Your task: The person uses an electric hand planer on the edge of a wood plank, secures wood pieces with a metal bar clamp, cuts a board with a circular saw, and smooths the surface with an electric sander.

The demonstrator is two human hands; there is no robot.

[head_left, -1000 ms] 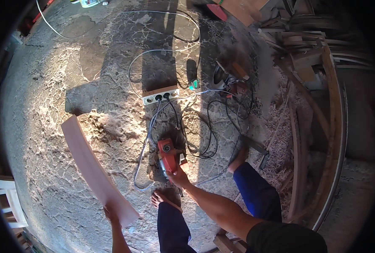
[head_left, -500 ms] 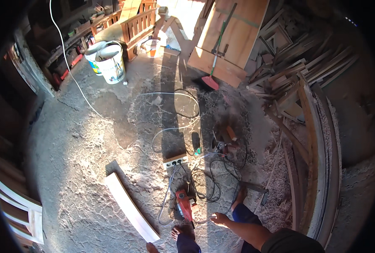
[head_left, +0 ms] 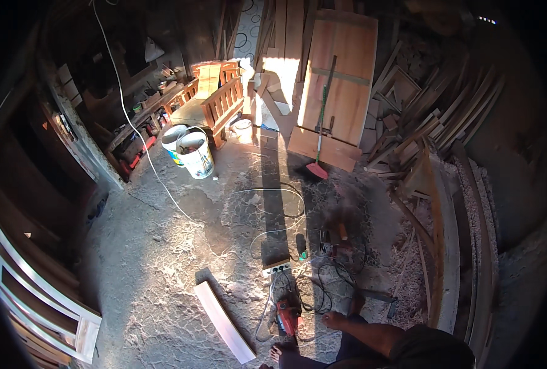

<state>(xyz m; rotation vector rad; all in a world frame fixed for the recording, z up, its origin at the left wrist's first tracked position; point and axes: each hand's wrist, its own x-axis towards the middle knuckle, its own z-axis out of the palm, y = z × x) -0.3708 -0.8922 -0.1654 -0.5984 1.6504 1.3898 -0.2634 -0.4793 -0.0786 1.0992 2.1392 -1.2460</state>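
My right hand (head_left: 334,320) is held low over the floor, just right of a red corded power tool (head_left: 287,317). Its fingers look curled; whatever they may hold is too small to make out. The tool lies on the ground near my foot (head_left: 276,352), apart from the hand. A sliver of what looks like my left hand (head_left: 265,366) shows at the lower edge, its fingers hidden. Close to it lies a pale, slightly curved wooden board (head_left: 224,323). Beyond the tool, a white power strip (head_left: 276,268) has plugs in it, with dark cords (head_left: 313,289) looped beside it.
Two buckets (head_left: 196,157) stand at the far left before a wooden chair (head_left: 221,104). A red broom (head_left: 318,170) leans on wood panels (head_left: 341,80). Scrap wood (head_left: 439,129) and shavings line the right. A pale wooden frame (head_left: 39,295) stands at left.
The view has tilted up and turned left, so the floor items appear lower and farther right. The sliver at the lower edge has mostly left the picture. My right hand stays near the power tool.
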